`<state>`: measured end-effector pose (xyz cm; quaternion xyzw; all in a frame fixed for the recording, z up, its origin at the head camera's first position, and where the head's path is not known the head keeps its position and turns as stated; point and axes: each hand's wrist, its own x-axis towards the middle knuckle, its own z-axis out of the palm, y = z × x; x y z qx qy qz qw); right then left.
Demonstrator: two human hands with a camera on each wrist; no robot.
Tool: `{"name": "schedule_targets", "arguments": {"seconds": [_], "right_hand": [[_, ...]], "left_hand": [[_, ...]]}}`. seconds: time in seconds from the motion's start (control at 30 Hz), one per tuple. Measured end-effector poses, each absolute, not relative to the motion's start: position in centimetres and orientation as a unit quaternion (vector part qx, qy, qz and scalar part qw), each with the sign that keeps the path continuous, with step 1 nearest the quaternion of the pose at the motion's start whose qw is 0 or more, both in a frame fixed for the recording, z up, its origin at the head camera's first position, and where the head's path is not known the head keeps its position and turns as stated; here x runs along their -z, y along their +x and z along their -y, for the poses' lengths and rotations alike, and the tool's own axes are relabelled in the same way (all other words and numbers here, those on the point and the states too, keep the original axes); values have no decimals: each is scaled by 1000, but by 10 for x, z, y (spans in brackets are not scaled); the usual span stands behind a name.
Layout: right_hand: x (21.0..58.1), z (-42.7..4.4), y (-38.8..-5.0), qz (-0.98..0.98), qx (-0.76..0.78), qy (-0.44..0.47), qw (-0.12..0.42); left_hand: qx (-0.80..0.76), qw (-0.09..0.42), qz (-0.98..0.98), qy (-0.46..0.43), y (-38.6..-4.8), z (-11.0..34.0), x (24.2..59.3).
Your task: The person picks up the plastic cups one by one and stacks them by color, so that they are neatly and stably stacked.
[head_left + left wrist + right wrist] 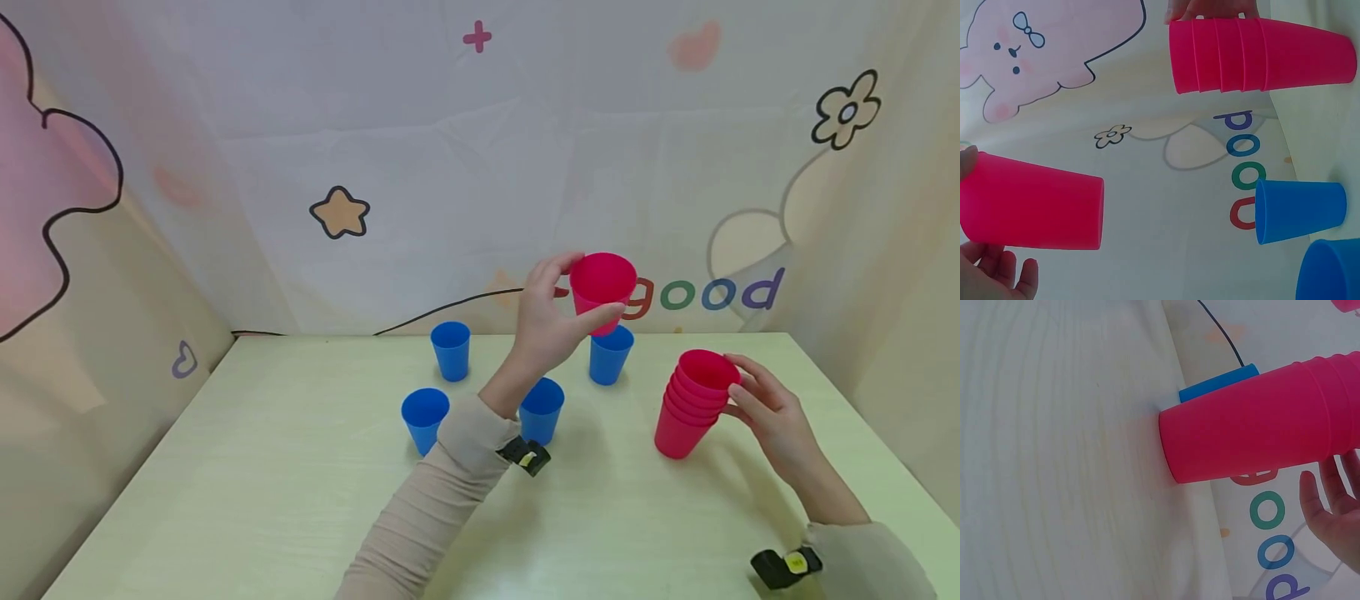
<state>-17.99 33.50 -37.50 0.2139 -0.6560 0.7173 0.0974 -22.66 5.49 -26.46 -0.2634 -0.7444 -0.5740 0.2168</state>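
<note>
Up above the back of the table, my left hand grips one pink-red cup, thumb on the near side and fingers at the rim. The cup is upright, and its smooth wall fills the left of the left wrist view. On the right, a nested stack of several pink-red cups stands upright on the table. My right hand holds that stack near its top rims. Behind and below the raised cup is a blue cup, partly covered by it in the head view.
More blue cups stand apart and mouth up: one at the back, a front-left cup and a middle cup, the last two partly hidden by my left arm. A printed cloth rises behind the pale table.
</note>
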Motion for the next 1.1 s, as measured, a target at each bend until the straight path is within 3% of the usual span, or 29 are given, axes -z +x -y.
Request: {"name": "schedule_targets", "arguments": {"seconds": [0.5, 1.1], "right_hand": [[371, -333, -181, 650, -724, 213, 90], [375, -334, -179, 651, -726, 204, 91]], "left_hand": [[590, 179, 728, -300, -226, -79, 257], [625, 48, 725, -286, -228, -109, 257]]}}
